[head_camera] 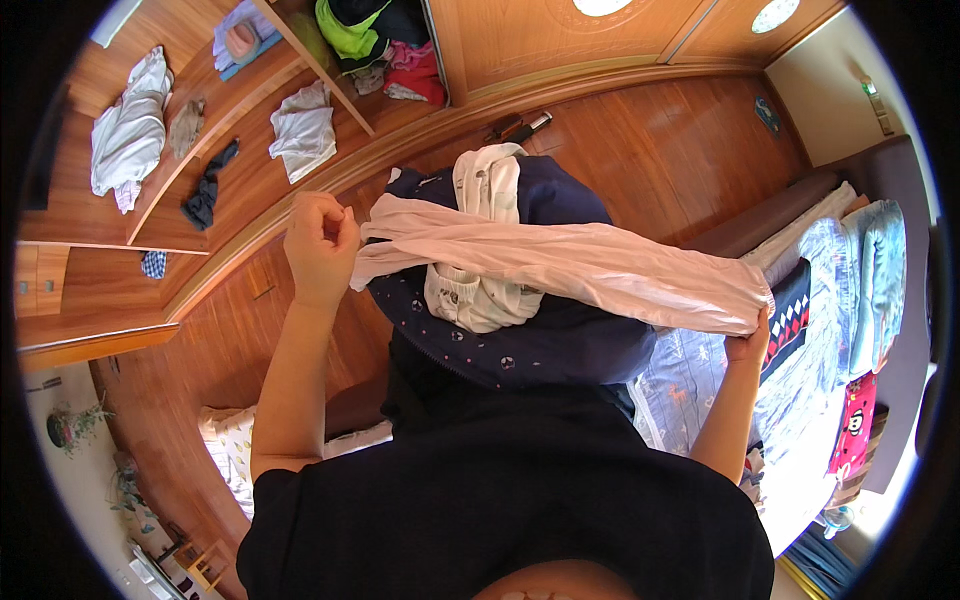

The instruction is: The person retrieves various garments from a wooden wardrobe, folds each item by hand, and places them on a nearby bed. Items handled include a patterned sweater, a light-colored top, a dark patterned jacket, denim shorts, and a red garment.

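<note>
Pale pink fabric trousers [540, 255] stretch sideways across my lap. My right hand [748, 341] pinches their right end, near the edge. Beside their left end, my left hand [322, 244] is raised with its fingers curled; no cloth shows inside it. Under the pink cloth lies a cream garment [487, 300] with small dark prints, bunched up. Beneath both, a navy garment [585, 337] with small printed figures and a zip edge covers my lap.
An open wardrobe [247, 195] holds a white garment [304, 131], a dark sock-like piece [214, 184] and bright clothes [412, 67]. On the right is a bed with a patterned sheet [682, 390] and folded bedding [874, 285]. A dark roller-like object [529, 127] lies on the wooden floor [645, 142].
</note>
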`<state>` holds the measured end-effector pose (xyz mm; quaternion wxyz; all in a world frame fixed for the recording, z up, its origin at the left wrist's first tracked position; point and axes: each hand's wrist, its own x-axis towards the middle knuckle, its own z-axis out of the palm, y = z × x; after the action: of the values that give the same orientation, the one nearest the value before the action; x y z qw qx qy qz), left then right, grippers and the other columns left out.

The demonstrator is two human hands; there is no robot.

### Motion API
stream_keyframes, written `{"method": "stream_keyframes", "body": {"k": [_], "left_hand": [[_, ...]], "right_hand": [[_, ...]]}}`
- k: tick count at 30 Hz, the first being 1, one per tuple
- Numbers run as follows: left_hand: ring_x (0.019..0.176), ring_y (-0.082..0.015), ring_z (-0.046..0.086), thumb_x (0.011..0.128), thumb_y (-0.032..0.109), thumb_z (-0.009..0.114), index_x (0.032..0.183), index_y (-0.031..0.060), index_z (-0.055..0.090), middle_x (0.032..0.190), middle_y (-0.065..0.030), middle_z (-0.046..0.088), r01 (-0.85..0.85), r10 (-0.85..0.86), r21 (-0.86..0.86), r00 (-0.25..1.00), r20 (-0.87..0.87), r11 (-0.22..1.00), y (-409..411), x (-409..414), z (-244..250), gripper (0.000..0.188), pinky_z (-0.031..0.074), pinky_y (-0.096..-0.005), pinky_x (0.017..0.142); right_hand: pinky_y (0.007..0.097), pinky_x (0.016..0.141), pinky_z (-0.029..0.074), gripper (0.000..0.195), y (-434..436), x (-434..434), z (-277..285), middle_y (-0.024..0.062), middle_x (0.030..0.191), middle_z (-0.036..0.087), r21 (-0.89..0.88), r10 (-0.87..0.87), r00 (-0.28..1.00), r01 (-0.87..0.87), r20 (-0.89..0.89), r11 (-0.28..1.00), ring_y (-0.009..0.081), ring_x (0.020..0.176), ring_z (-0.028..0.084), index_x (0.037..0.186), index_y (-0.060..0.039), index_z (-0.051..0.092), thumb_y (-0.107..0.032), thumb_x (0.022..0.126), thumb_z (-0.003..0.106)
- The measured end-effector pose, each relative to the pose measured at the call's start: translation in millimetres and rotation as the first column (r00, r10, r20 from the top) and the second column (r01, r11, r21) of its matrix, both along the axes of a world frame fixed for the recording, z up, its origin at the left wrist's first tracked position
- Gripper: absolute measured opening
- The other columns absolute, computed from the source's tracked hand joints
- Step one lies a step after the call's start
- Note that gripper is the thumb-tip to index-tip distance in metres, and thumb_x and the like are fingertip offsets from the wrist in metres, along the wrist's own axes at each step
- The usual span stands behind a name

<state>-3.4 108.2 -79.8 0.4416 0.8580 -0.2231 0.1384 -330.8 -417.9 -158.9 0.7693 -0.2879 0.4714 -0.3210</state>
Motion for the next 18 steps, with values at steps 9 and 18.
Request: {"method": "stream_keyframes", "body": {"k": [9,18], "left_hand": [[0.08,-0.0198,0.058,0.073,0.002,0.071,0.089,0.0059,0.057,0.089,-0.0074,0.055,0.382,-0.282,0.237,0.887,-0.366,0.893,-9,-23,-8,0.021,0.047,-0.0313,0.07],[0.09,-0.021,0.057,0.069,-0.006,0.064,0.075,0.0049,0.044,0.106,-0.0108,0.06,0.281,-0.268,0.002,0.916,-0.299,0.96,-6,3,18,0.024,0.046,-0.0284,0.076]], "right_hand": [[0.0491,0.103,0.041,0.051,5,-3,-3,0.0153,0.135,0.051,0.054,-0.013,1.0,0.014,-0.019,0.998,0.033,0.122,0.051,0.136,-0.0028,0.044,-0.039,0.1,0.039],[0.0489,0.104,0.041,0.05,-2,-9,-14,0.0145,0.135,0.052,0.048,0.02,0.999,-0.021,0.035,0.999,0.0324,0.122,0.051,0.135,-0.0032,0.045,-0.039,0.1,0.039]]}}
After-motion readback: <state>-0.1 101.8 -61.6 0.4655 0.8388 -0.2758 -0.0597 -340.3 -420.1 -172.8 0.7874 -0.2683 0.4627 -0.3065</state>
